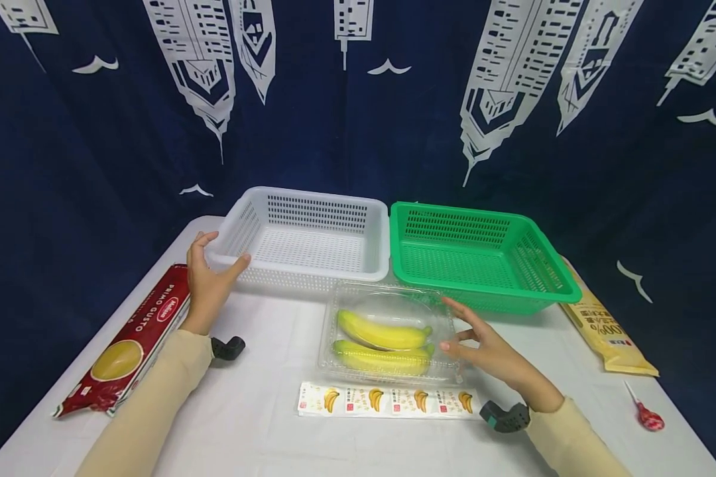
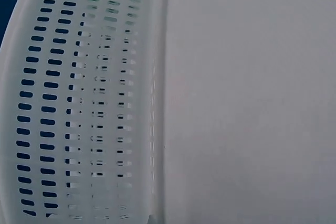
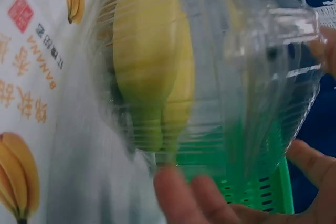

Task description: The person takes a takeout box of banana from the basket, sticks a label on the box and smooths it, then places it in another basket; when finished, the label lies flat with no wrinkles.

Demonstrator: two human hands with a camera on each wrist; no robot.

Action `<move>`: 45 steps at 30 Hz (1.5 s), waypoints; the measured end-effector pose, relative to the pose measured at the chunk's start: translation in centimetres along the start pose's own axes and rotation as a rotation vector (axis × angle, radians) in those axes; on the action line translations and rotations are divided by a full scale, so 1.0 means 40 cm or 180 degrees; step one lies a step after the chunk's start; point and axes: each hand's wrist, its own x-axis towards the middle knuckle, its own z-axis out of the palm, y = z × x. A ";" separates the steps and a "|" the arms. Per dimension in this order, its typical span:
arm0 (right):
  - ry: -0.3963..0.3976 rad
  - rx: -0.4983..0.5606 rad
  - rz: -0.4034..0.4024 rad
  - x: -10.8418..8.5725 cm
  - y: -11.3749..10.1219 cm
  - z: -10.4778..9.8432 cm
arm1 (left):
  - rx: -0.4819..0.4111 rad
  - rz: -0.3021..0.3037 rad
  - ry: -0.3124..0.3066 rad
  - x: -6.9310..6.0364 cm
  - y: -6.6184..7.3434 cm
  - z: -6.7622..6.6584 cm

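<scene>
A clear plastic box [image 1: 388,298] with two yellow-green bananas [image 1: 384,331] inside lies mid-table. At its right end is my right hand [image 1: 489,348], thumb and fingers spread apart at the edge. In the right wrist view, fingertips [image 3: 173,187] are close to the box [image 3: 220,66]; whether they touch it is unclear. My left hand [image 1: 211,285] is at the front left corner of the white basket [image 1: 310,268], fingers by the left side and thumb by the front rim. The left wrist view shows the basket wall [image 2: 79,103] but no fingers.
A green basket [image 1: 483,291] stands right of the white one. A strip of banana-printed packets [image 1: 388,401] lies in front of the box. A red spaghetti pack [image 1: 137,338] is on the left; a yellow packet [image 1: 611,331] and a lollipop [image 1: 650,419] are on the right.
</scene>
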 end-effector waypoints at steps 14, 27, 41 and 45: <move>0.0951 -0.0952 -0.0857 -0.027 -0.058 0.046 | 0.1073 0.1699 -0.0915 -0.091 0.050 -0.001; 0.0749 -0.1188 -0.1914 -0.035 -0.123 0.137 | 0.1335 0.1045 -0.2896 -0.180 0.070 0.007; -0.0242 -0.0579 -0.2214 -0.041 -0.147 0.263 | 0.1105 0.0421 -0.4345 -0.236 0.114 0.033; -0.0537 -0.0641 -0.2062 -0.038 -0.136 0.290 | 0.1246 0.0493 -0.4385 -0.253 0.120 0.053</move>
